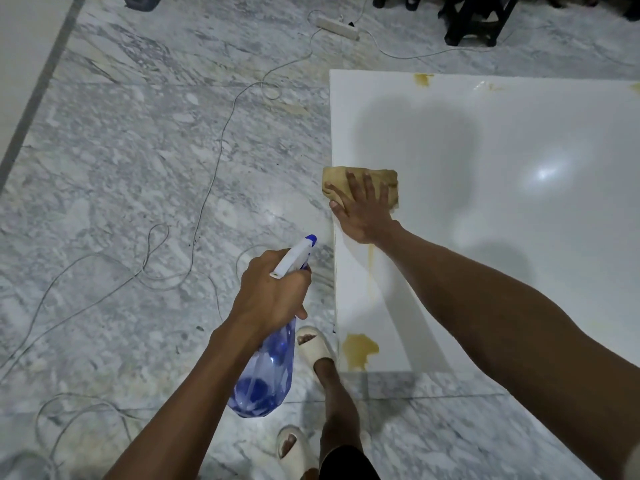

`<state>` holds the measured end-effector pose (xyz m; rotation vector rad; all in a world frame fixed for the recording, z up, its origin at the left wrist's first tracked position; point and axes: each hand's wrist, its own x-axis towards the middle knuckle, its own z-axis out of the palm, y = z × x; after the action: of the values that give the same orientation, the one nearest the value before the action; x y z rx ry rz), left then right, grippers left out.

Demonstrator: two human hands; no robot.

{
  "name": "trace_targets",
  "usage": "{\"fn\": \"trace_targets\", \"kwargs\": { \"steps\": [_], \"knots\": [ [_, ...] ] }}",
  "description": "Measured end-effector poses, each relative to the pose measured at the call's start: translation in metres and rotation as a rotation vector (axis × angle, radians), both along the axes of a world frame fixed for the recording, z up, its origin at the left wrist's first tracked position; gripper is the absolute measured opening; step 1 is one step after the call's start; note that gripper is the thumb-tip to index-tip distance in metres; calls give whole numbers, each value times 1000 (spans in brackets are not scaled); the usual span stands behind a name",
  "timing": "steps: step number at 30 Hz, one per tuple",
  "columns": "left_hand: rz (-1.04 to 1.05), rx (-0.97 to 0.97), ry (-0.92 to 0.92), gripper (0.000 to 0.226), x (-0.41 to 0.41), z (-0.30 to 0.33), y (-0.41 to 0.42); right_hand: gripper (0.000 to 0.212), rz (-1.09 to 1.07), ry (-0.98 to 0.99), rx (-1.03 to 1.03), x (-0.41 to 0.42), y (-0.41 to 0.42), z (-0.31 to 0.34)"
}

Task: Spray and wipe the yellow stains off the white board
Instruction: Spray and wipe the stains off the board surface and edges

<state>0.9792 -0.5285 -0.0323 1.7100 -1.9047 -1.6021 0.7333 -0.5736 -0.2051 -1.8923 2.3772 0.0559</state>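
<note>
A glossy white board (485, 161) lies flat on the marble floor at the right. My right hand (363, 209) presses flat on a yellow-brown cloth (386, 180) at the board's left edge. A yellow stain (358, 349) marks the near left corner, and a faint yellow streak (372, 271) runs between it and my hand. Another stain (423, 79) sits on the far edge, with a smaller one (635, 86) at the far right. My left hand (273, 292) grips a blue spray bottle (266, 375) by its white trigger head, over the floor left of the board.
Thin grey cables (207, 188) loop across the marble floor (138, 150) to the left. A white power strip (341, 27) lies at the back. Black furniture legs (474, 22) stand at the far right. My feet in cream slippers (313, 344) stand by the board's near corner.
</note>
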Motion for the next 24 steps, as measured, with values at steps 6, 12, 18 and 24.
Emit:
{"fn": "trace_targets", "kwargs": {
  "steps": [6,12,18,24],
  "knots": [
    [13,32,50,44,37,15,56,57,-24,-83,-18,49,80,-1],
    [-38,10,59,47,60,29,104,60,-82,-153,-50,97,159,2],
    [-93,-17,63,48,77,40,140,58,-56,-137,33,133,217,11],
    [-115,2,24,22,90,46,160,59,-8,-100,66,147,249,-17]
  ]
}}
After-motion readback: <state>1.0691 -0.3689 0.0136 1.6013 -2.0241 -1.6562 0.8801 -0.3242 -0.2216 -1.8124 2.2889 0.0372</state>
